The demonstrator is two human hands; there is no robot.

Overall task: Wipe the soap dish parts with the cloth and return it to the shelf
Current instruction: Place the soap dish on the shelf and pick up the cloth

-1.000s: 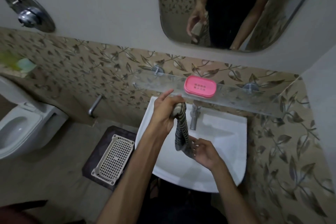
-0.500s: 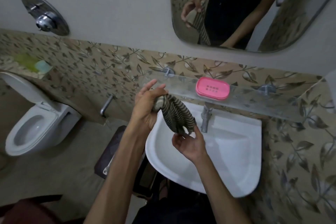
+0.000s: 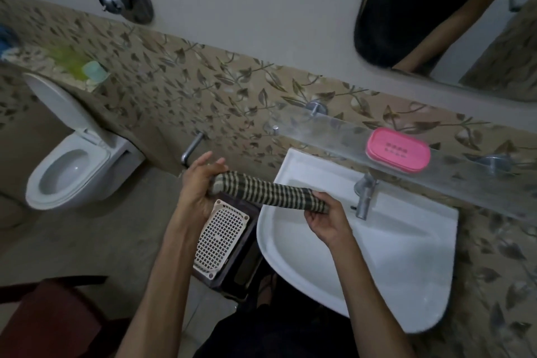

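A striped dark-and-beige cloth (image 3: 266, 191), twisted into a roll, stretches nearly level between my two hands over the left edge of the basin. My left hand (image 3: 197, 186) grips its left end. My right hand (image 3: 327, 219) pinches its right end. The pink soap dish (image 3: 397, 150) sits closed on the glass shelf (image 3: 328, 132) above the basin, to the right of both hands and untouched.
The white washbasin (image 3: 401, 256) with a chrome tap (image 3: 364, 193) lies under the shelf. A cream perforated tray (image 3: 219, 240) rests on a dark box on the floor below my left forearm. A toilet (image 3: 72, 171) stands at the left. A mirror (image 3: 453, 14) hangs at top right.
The cloth went from hanging upright to lying almost level: my left hand moved left and down, my right hand moved right. The view has swung left and tilted.
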